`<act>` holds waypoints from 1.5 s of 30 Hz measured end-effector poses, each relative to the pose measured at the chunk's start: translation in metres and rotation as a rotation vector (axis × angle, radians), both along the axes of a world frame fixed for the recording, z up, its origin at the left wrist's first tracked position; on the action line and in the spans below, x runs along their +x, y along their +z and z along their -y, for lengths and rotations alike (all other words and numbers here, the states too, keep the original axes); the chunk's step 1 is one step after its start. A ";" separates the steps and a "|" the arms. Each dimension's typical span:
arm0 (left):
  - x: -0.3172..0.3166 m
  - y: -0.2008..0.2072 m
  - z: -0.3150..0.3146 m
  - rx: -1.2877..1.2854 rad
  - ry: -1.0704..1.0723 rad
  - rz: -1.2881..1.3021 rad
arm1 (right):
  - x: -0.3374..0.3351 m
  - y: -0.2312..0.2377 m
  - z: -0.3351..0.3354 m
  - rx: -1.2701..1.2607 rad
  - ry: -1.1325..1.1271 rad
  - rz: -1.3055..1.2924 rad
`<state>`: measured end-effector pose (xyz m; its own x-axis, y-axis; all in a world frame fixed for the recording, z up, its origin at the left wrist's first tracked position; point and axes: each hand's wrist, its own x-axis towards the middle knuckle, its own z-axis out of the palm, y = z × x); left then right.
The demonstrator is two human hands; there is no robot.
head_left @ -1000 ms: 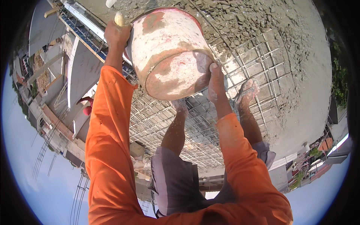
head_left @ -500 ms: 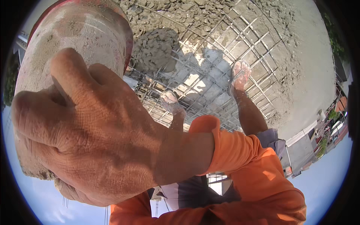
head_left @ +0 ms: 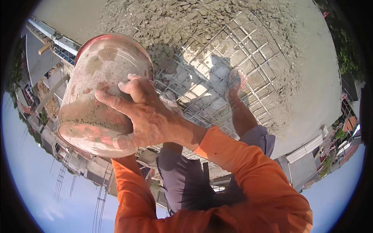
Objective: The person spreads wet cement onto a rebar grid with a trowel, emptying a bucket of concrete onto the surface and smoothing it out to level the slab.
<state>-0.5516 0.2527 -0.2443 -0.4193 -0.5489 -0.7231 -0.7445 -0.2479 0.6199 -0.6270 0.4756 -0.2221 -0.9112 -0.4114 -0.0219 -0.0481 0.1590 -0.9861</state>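
Note:
A mud-crusted, reddish bucket (head_left: 93,89) is tilted on its side at the left, its rim towards the wet concrete and its base towards me. My right hand (head_left: 149,116) grips it by the side near the base, fingers spread over the dirty wall and thumb at the bottom edge. My left arm in an orange sleeve (head_left: 130,182) runs up behind the bucket, which hides my left hand. What is inside the bucket cannot be seen. Beyond its rim lies lumpy wet concrete (head_left: 182,19), partly covering a steel rebar grid (head_left: 252,58).
My right foot (head_left: 236,83) and left foot (head_left: 171,101) stand on the rebar grid, with gaps between the bars. Smooth grey concrete (head_left: 311,85) spreads to the right. Past the slab edge at the left are buildings and upright rebar rods (head_left: 62,174).
The bucket has moved away from my head and slightly right, and looks smaller. My right hand has gone with it; its bent fingers now lie spread on the bucket's side.

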 end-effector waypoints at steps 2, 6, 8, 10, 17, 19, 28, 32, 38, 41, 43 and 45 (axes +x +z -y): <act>0.015 0.071 -0.015 0.075 0.053 -0.042 | 0.015 0.036 -0.007 -0.084 0.095 -0.060; 0.084 0.176 -0.012 0.149 0.224 -0.145 | 0.023 0.041 -0.065 -0.103 0.445 0.433; 0.161 0.200 0.021 -0.204 0.308 -0.154 | 0.039 0.030 -0.104 0.107 0.260 0.538; 0.194 0.200 0.001 -0.212 0.357 -0.167 | 0.067 0.018 -0.146 0.187 0.083 0.590; 0.149 0.111 -0.133 0.218 0.437 -0.050 | 0.119 0.101 -0.094 0.147 0.159 0.775; 0.140 0.111 -0.146 0.264 0.555 -0.097 | 0.131 0.137 -0.055 0.136 0.145 1.050; 0.166 0.180 -0.090 0.331 0.629 -0.261 | 0.182 0.108 -0.023 0.062 0.392 0.863; 0.173 0.173 -0.045 -0.138 -0.154 -0.120 | 0.112 0.128 -0.074 0.072 0.118 0.686; 0.208 -0.136 -0.091 -0.428 -0.367 0.100 | 0.009 0.070 -0.181 0.357 0.126 0.448; 0.139 -0.200 -0.122 0.206 0.378 0.016 | -0.016 0.044 -0.242 0.402 -0.009 0.525; 0.085 -0.251 -0.128 0.297 0.804 0.018 | -0.041 0.029 -0.265 0.401 -0.066 0.542; 0.031 -0.324 -0.145 0.237 0.982 -0.069 | -0.055 0.033 -0.288 0.422 -0.113 0.577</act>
